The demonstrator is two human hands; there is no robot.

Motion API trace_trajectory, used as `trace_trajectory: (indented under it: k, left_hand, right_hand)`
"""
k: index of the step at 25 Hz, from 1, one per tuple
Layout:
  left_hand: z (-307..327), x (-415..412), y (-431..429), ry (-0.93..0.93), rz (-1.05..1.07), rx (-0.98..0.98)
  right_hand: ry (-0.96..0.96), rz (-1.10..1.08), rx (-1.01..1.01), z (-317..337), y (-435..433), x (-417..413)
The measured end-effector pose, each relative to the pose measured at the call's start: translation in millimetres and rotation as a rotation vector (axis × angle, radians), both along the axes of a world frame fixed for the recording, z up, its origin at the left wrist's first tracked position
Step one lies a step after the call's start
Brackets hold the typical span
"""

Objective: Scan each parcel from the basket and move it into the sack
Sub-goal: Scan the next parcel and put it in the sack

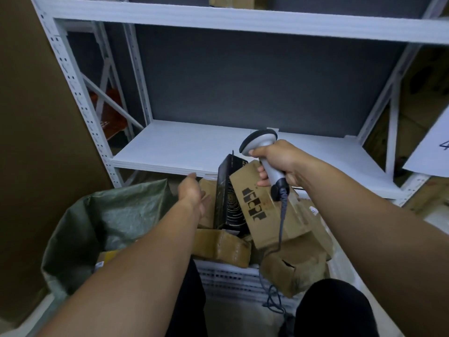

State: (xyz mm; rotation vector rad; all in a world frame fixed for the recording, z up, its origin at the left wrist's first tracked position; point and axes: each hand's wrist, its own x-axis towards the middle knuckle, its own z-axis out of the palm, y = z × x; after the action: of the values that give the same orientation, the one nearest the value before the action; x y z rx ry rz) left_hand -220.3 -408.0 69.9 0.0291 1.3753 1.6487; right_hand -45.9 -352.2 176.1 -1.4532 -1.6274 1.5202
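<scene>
**Basket** [230,279]: white perforated plastic, low centre, in front of the person's black-clad legs. It holds at least 5 parcels, piled above the rim:
- Printed carton [264,210]: brown with black block marks, tilted, lying on top of the pile.
- Black box [227,198]: stands on end just left of the printed carton, touching it.
- Taped parcel [222,245]: brown, at the near-left edge.
- Crumpled parcel [295,269]: brown with a torn flap, at the near-right corner, overhanging the wall.
- Far parcel [206,187]: brown, partly hidden behind the left hand.

**Sack** [109,215]: green woven plastic, mouth open, just left of the basket. It holds 1 yellow-brown labelled item [103,260], mostly hidden by the left forearm.

**Left hand** [194,193]: holds nothing. The fingers are loose and slightly apart, above the gap between sack and basket.

**Right hand** [275,161]: wrapped round the grey handle of the scanner [258,142], which is held above the printed carton. The cable [281,222] hangs across that carton and down past the basket wall.

**Surroundings:**
- Rack [179,147]: white steel with a grey back panel, directly behind the basket. The edge of its lower board lies over the basket's far side.
- Brown board [36,117]: stands at the left, behind the sack.
- White sheet [432,144]: at the right, with a handwritten mark cut off by the frame edge.
- Stored cartons [425,81]: behind the rack's right upright.
</scene>
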Motion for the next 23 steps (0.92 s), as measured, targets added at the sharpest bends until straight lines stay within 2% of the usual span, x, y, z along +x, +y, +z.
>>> trace_trajectory:
  k: [8, 18, 23]
  left_hand:
    - [5, 58, -1, 0.113, -0.200, -0.080]
    - [-21, 96, 24, 0.124, -0.474, -0.153]
    - [-43, 109, 43, 0.128, -0.484, -0.156]
  right_hand:
    - [-0.120, -0.037, -0.055, -4, 2, 60]
    - [-0.268, -0.066, 0.061, -32, 25, 95]
    - [-0.131, -0.126, 0.046, -53, 42, 95]
